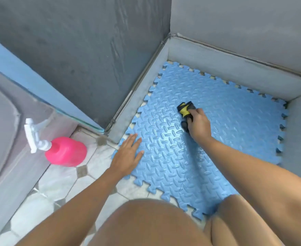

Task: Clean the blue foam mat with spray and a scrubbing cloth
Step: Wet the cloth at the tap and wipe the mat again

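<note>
The blue foam mat (pixel 226 125), with a raised tread pattern and jigsaw edges, lies on the floor in a corner between grey walls. My right hand (pixel 198 124) grips a black and yellow scrubbing cloth (pixel 185 108) and presses it onto the mat's middle. My left hand (pixel 128 153) lies flat with straight fingers on the mat's left edge. A pink spray bottle (pixel 66 151) with a white trigger head stands on the tiles to the left, apart from both hands.
Grey skirting walls (pixel 226 63) close the mat in at the back, left and right. White floor tiles (pixel 57 183) with small grey diamonds spread out at the lower left. A grey and blue door panel (pixel 13 71) stands at the far left. My knees fill the bottom.
</note>
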The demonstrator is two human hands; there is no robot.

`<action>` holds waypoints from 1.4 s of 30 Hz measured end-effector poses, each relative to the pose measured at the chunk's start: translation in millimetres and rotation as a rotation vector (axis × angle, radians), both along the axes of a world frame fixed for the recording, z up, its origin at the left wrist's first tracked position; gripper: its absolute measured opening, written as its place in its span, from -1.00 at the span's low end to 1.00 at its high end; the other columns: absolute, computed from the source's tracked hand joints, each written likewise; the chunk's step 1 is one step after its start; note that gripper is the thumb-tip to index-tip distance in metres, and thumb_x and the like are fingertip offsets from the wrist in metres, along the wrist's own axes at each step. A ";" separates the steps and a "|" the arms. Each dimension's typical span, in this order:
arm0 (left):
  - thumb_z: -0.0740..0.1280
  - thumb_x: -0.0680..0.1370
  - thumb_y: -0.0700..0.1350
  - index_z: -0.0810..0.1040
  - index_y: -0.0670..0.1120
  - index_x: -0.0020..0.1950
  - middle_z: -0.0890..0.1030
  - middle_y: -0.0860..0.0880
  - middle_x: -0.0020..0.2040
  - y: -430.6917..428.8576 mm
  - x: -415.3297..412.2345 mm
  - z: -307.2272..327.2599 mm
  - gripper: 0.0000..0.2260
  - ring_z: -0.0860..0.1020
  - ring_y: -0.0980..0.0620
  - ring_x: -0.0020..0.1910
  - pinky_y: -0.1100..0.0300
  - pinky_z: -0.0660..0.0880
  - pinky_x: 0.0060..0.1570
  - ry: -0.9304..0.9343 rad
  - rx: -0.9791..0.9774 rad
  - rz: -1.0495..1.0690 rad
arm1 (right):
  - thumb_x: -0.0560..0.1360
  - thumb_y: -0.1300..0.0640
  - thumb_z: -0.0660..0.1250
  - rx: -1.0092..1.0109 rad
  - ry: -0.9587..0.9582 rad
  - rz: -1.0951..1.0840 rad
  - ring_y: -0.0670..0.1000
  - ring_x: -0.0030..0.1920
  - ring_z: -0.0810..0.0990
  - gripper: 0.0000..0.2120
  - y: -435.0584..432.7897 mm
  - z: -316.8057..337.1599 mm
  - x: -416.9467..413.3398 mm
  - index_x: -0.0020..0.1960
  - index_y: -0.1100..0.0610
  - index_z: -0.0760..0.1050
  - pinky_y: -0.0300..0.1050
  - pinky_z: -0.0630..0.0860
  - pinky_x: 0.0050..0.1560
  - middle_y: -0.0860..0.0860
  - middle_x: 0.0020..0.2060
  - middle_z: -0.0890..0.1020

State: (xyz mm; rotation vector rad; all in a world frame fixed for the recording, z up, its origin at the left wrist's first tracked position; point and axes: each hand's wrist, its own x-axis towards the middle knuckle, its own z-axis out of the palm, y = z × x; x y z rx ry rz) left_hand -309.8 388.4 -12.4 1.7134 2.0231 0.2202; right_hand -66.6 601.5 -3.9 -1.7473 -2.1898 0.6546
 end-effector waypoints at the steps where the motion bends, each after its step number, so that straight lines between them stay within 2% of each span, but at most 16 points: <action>1: 0.08 0.66 0.22 0.38 -0.13 0.59 0.28 -0.10 0.64 -16.8 -5.7 3.5 -0.38 0.17 -0.07 0.65 0.15 0.06 0.59 -0.044 -0.001 0.068 | 0.56 0.20 0.27 -0.015 0.027 0.056 0.19 0.12 0.54 -0.66 -20.0 2.4 -21.1 0.33 0.11 0.52 0.06 0.50 0.10 0.07 0.19 0.50; 3: 0.20 0.64 0.17 0.50 -0.13 0.48 0.44 -0.08 0.51 -51.1 -18.1 11.0 -0.47 0.34 -0.05 0.55 0.21 0.21 0.49 -0.138 -0.003 0.255 | 0.56 0.19 0.28 -0.045 0.067 0.199 0.15 0.11 0.53 -0.69 -59.6 5.5 -62.7 0.30 0.09 0.53 0.05 0.51 0.07 0.03 0.14 0.50; 6: 0.23 0.56 0.20 0.62 -0.09 0.14 0.63 -0.03 0.12 -94.5 -40.6 23.0 -0.59 0.57 -0.08 0.18 0.05 0.49 0.24 -0.217 0.090 0.624 | 0.56 0.21 0.29 -0.118 0.137 0.446 0.12 0.07 0.54 -0.74 -116.3 5.4 -119.4 0.23 0.08 0.57 0.01 0.50 0.00 0.01 0.09 0.52; 8: 0.39 0.54 0.14 0.52 -0.07 -0.12 0.59 -0.05 -0.14 -114.7 -53.9 33.9 -0.72 0.57 -0.12 -0.08 -0.04 0.54 -0.03 -0.240 0.178 0.934 | 0.55 0.22 0.31 -0.175 0.175 0.555 0.13 0.06 0.57 -0.75 -144.9 5.8 -148.0 0.21 0.09 0.59 0.03 0.51 0.02 0.02 0.09 0.54; 10: 0.54 0.46 0.10 0.44 -0.11 -0.09 0.54 -0.09 -0.13 -127.0 -68.2 46.0 -0.62 0.54 -0.18 -0.07 -0.04 0.50 -0.06 -0.225 0.235 1.149 | 0.55 0.21 0.32 -0.213 0.194 0.587 0.14 0.05 0.59 -0.74 -162.7 7.7 -168.3 0.22 0.11 0.59 0.02 0.51 0.03 0.04 0.10 0.55; 12: 0.64 0.34 0.13 0.45 -0.18 0.15 0.51 -0.13 0.10 -131.1 -92.5 50.3 -0.39 0.48 -0.18 0.18 -0.09 0.48 0.17 -0.199 0.241 1.251 | 0.55 0.21 0.31 -0.221 0.204 0.596 0.15 0.04 0.59 -0.74 -172.3 9.4 -179.6 0.22 0.13 0.59 0.02 0.51 0.03 0.05 0.10 0.53; 15: 0.71 0.18 0.22 0.34 -0.05 0.47 0.43 -0.03 0.34 -123.5 -136.0 51.2 -0.01 0.45 -0.02 0.33 -0.03 0.47 0.34 -0.372 0.256 1.190 | 0.55 0.22 0.29 -0.217 0.210 0.695 0.13 0.05 0.58 -0.72 -184.2 14.6 -186.6 0.25 0.13 0.57 0.03 0.51 0.07 0.04 0.13 0.52; 18: 0.71 0.11 0.26 0.41 0.09 0.44 0.55 0.03 0.30 -113.2 -164.8 46.3 -0.03 0.57 -0.01 0.25 -0.09 0.59 0.23 -0.427 0.250 1.051 | 0.55 0.27 0.28 -0.215 0.257 0.743 0.09 0.06 0.57 -0.71 -193.7 22.2 -201.5 0.24 0.12 0.59 -0.05 0.50 0.11 0.04 0.11 0.54; 23: 0.64 0.04 0.23 0.46 -0.03 0.42 0.56 -0.04 0.26 -114.9 -168.7 56.7 -0.01 0.57 -0.07 0.21 -0.09 0.58 0.23 -0.383 0.232 1.052 | 0.52 0.28 0.28 -0.159 0.272 0.709 0.15 0.10 0.57 -0.69 -186.7 35.9 -251.8 0.22 0.11 0.60 0.04 0.52 0.14 0.06 0.10 0.56; 26: 0.68 0.10 0.15 0.42 -0.04 0.44 0.53 -0.06 0.28 -133.2 -166.2 59.5 -0.03 0.55 -0.10 0.23 -0.09 0.56 0.24 -0.365 0.189 1.106 | 0.53 0.21 0.27 -0.129 0.219 0.688 0.12 0.11 0.59 -0.69 -183.7 45.8 -283.1 0.24 0.06 0.57 0.06 0.53 0.12 0.04 0.14 0.56; 30: 0.70 0.11 0.23 0.30 -0.11 0.46 0.43 -0.09 0.31 -157.8 -147.3 63.5 0.07 0.48 -0.14 0.31 -0.17 0.54 0.25 -0.231 0.103 1.226 | 0.58 0.23 0.28 -0.208 0.296 0.763 0.12 0.28 0.53 -0.61 -182.8 47.9 -302.0 0.40 0.14 0.48 0.03 0.44 0.34 0.11 0.29 0.56; 32: 0.66 0.21 0.29 0.30 -0.18 0.38 0.40 -0.12 0.27 -164.8 -121.6 67.5 -0.03 0.45 -0.18 0.30 -0.16 0.54 0.20 -0.116 0.070 1.332 | 0.58 0.26 0.27 -0.232 0.307 0.792 0.10 0.29 0.53 -0.59 -184.7 45.4 -295.7 0.42 0.15 0.47 -0.02 0.42 0.36 0.11 0.32 0.55; 34: 0.56 0.37 0.29 0.36 -0.18 0.27 0.43 -0.09 0.17 -164.4 -97.4 69.5 -0.25 0.49 -0.17 0.22 -0.09 0.52 0.13 -0.155 0.090 1.367 | 0.57 0.31 0.25 -0.220 0.289 0.813 0.08 0.23 0.56 -0.61 -185.9 42.0 -281.0 0.37 0.15 0.52 -0.05 0.46 0.30 0.10 0.28 0.58; 38: 0.46 0.56 0.04 0.47 -0.15 -0.02 0.49 0.02 -0.17 -135.6 -71.8 62.8 -0.71 0.55 -0.12 -0.05 0.11 0.39 -0.14 -0.360 0.081 1.058 | 0.54 0.38 0.23 -0.151 0.257 0.823 0.07 0.09 0.61 -0.67 -174.0 37.5 -235.6 0.20 0.15 0.61 -0.06 0.53 0.16 0.07 0.12 0.63; 40: 0.47 0.56 -0.01 0.53 -0.14 0.04 0.56 -0.01 -0.08 -110.1 -64.5 56.4 -0.76 0.57 -0.10 0.00 0.15 0.39 -0.06 -0.372 0.049 0.893 | 0.55 0.38 0.22 -0.178 0.210 0.829 0.04 0.04 0.62 -0.70 -164.2 44.9 -210.3 0.17 0.15 0.62 -0.10 0.54 0.11 0.04 0.07 0.64; 42: 0.45 0.56 0.00 0.55 -0.16 0.21 0.60 -0.08 0.15 -80.7 -56.8 49.2 -0.68 0.57 -0.11 0.16 0.15 0.42 0.11 -0.419 -0.006 0.793 | 0.57 0.34 0.23 -0.201 0.205 0.774 0.01 0.01 0.64 -0.74 -155.7 54.0 -182.2 0.11 0.14 0.64 -0.13 0.54 0.09 0.01 0.02 0.67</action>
